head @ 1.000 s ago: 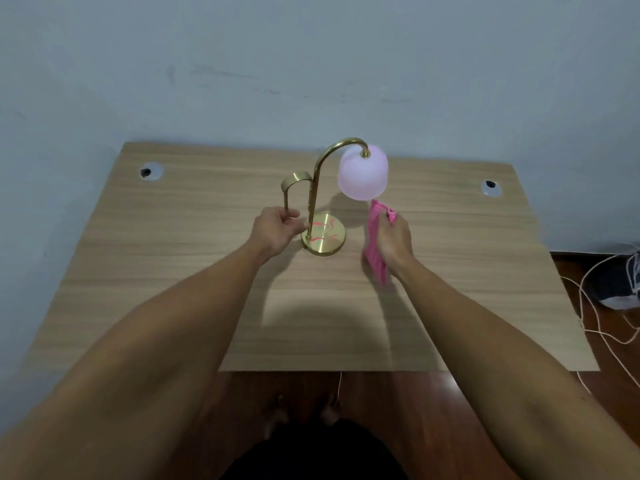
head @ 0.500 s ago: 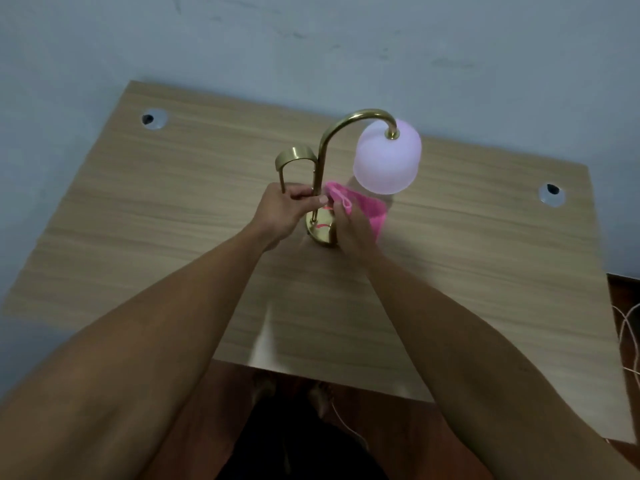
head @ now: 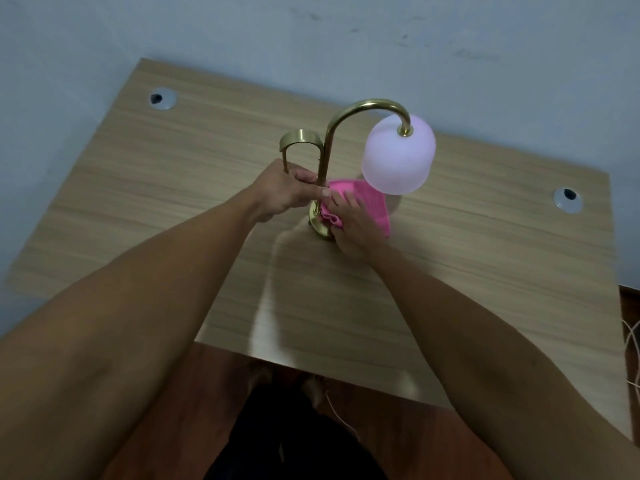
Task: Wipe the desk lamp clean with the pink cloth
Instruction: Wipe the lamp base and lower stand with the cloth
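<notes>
Gripping the lower part of the desk lamp (head: 327,147), the left hand (head: 284,192) sits just left of frame center, fingers curled around the thin brass handle loop and the main stem, thumb laid along toward the right. Lamp stands upright a bit above center of the frame on the wooden desk (head: 173,209); brass stem curves up & over to the right, ending in a frosted pale-pink shade (head: 398,157) hanging open-end down, center-right. Round brass base (head: 317,228) only partly visible, rest covered by cloth & hand.

Right hand (head: 353,226) is just right of the stem, palm down, fingers spread flat over the pink cloth (head: 370,206), pressing it onto the base. No pinch visible, more a flat press than a closed hold. Cloth is bunched at its left edge against the stem foot, and spreads out to the right under the shade, w/ one corner lying on the desk top. The two hands touch or nearly touch at the stem; can't tell which.

Two round cable grommets in the desk: one upper left (head: 162,98), one at right edge (head: 568,199). Pale blue wall (head: 311,36) across the top. Reddish wood floor (head: 519,445) below the desk's near edge, white cord (head: 632,344) at far right.
</notes>
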Tool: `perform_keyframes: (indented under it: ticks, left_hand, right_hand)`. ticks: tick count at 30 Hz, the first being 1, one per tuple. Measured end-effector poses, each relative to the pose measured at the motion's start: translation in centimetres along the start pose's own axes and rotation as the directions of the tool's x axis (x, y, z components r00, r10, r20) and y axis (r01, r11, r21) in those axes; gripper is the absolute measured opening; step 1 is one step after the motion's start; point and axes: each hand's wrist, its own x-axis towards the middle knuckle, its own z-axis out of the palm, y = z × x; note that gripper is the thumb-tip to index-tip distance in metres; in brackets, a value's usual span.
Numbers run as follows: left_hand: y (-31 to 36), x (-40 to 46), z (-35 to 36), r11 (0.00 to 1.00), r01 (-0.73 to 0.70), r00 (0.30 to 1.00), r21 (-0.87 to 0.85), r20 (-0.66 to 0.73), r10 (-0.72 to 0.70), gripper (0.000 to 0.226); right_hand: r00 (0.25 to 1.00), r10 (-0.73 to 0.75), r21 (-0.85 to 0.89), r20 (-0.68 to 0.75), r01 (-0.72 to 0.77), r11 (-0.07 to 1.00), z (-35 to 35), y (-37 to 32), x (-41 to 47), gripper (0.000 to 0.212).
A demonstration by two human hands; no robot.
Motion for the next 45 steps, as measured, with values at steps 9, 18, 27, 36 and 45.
perform_keyframes:
  ticks: [9,18,27,36,45]
  left_hand:
    - [0.3,-0.2,-0.3,0.999,0.03,0.999,-0.016,0.028,-0.029,0.038]
    - [0.5,-0.2,-0.4,0.999,0.032,0.998,-0.009,0.049,-0.031,0.039]
    - [0.1,0.3,-0.8,0.999,0.03,0.996,0.027,0.08,-0.032,0.032]
    - [0.1,0.4,-0.6,0.999,0.043,0.996,0.024,0.079,-0.045,0.035]
    - [0.1,0.6,-1.1,0.998,0.051,0.993,0.044,0.102,-0.056,0.036]
  right_hand:
    - [0.996,-0.028,0.043,-0.079,0.032,0.999,0.2,1.2,-2.9,0.055]
    - [0.988,-0.146,-0.163,-0.052,0.136,0.977,1.4,-0.6,-4.5,0.056]
    - [0.997,-0.071,-0.33,-0.019,0.06,0.942,1.7,-2.0,-3.0,0.054]
    - [0.998,-0.039,-0.314,-0.044,0.023,0.949,0.9,-1.6,-3.7,0.051]
    - [1.0,-0.022,-0.337,-0.008,0.018,0.941,0.2,-2.1,-3.3,0.053]
